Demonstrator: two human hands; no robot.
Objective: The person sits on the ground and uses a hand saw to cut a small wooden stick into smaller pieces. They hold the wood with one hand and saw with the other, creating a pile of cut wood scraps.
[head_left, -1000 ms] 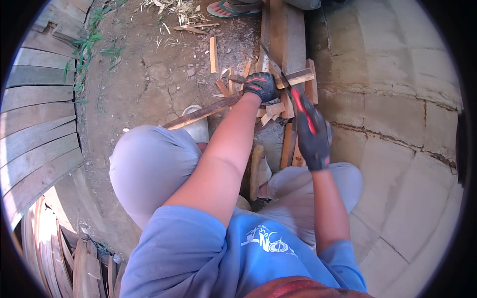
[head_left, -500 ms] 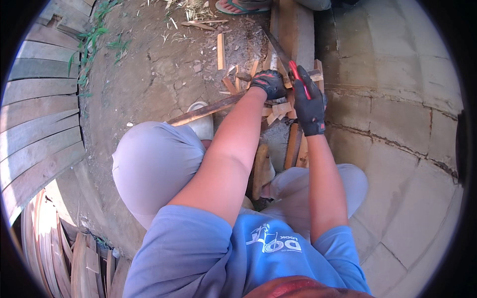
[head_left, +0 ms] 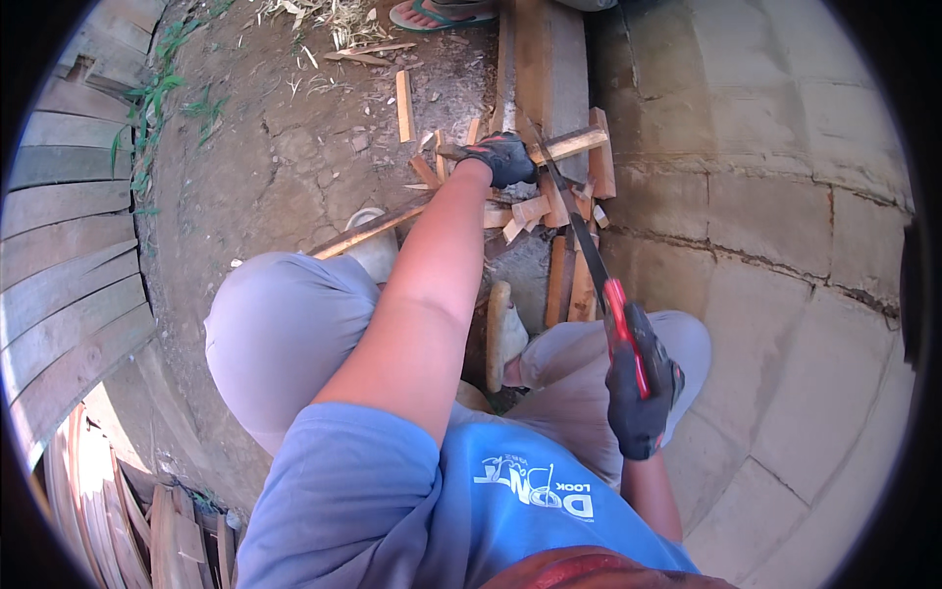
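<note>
My left hand (head_left: 502, 157), in a dark glove, presses down on a thin wooden strip (head_left: 569, 144) that lies across a wooden block. My right hand (head_left: 640, 393), also gloved, grips the red-and-black handle of a hand saw (head_left: 574, 221). The saw blade runs from the handle up to the strip, right beside my left hand. Short offcuts (head_left: 525, 211) lie in a heap under the strip. A longer slat (head_left: 368, 229) sticks out to the left from under my arm.
A wide plank (head_left: 549, 59) runs away from the block toward someone's sandalled foot (head_left: 427, 14) at the top. Stone paving (head_left: 785, 196) lies on the right, bare earth (head_left: 285, 137) on the left. Stacked boards (head_left: 69, 255) line the left edge.
My right hand has pulled the saw back toward my body, from close beside my left hand down to my knee. My left hand stays on the strip.
</note>
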